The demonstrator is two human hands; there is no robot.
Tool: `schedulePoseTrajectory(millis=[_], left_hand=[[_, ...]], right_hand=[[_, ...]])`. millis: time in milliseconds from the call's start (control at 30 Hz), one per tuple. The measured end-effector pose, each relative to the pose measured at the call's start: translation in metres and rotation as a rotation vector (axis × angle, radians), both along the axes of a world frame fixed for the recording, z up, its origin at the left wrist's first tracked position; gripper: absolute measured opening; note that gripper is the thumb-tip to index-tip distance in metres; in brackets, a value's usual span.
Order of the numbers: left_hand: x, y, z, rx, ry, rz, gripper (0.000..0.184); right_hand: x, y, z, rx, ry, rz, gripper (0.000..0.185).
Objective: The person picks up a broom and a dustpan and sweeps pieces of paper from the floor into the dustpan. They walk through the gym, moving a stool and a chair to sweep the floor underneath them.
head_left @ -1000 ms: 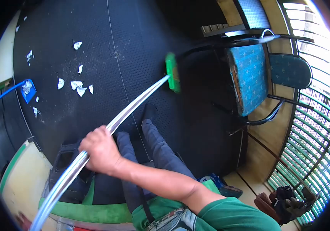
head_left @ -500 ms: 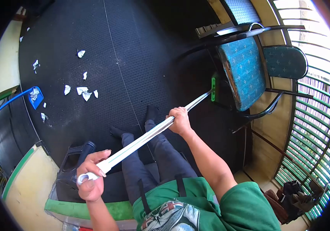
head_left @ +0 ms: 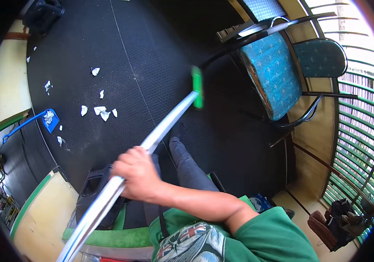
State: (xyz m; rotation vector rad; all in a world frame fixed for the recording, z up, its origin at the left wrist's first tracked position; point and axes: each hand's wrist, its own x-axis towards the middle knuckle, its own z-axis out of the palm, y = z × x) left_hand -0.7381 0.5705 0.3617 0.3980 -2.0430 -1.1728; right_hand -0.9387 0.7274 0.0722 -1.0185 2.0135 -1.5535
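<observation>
My right hand (head_left: 135,174) is closed around the silvery-white handle of a long broom (head_left: 166,124), reaching across from the right side. The broom's narrow green head (head_left: 197,87) is blurred over the dark floor, left of the blue chair; its bristles cannot be made out. The handle runs down to the lower left and leaves the view there. My left hand is out of sight. Crumpled white paper scraps (head_left: 105,115) lie scattered on the floor to the left. Beside them, a blue dustpan (head_left: 52,126) holds some crumpled scraps.
A blue star-patterned chair (head_left: 274,72) stands at the right, near a green slatted window (head_left: 357,131). A dark bag (head_left: 343,222) sits at lower right. Cream low walls (head_left: 43,214) edge the left. A black object (head_left: 43,16) stands at the far upper left.
The broom head has swung left, away from the chair. My right hand has moved left and down with the handle. My left hand, earlier at the handle's end, has left the view.
</observation>
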Motion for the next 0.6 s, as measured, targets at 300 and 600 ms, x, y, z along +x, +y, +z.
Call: schedulePoseTrajectory(millis=[300, 600], left_hand=[[-0.112, 0.063, -0.172, 0.783, -0.31, -0.384, 0.039], [-0.057, 0.011, -0.004, 0.071, 0.008, -0.307, 0.05]], right_hand=[[-0.032, 0.142, -0.138, 0.324, 0.235, -0.215, 0.016], [-0.012, -0.009, -0.027, -0.109, 0.01, -0.098, 0.018]])
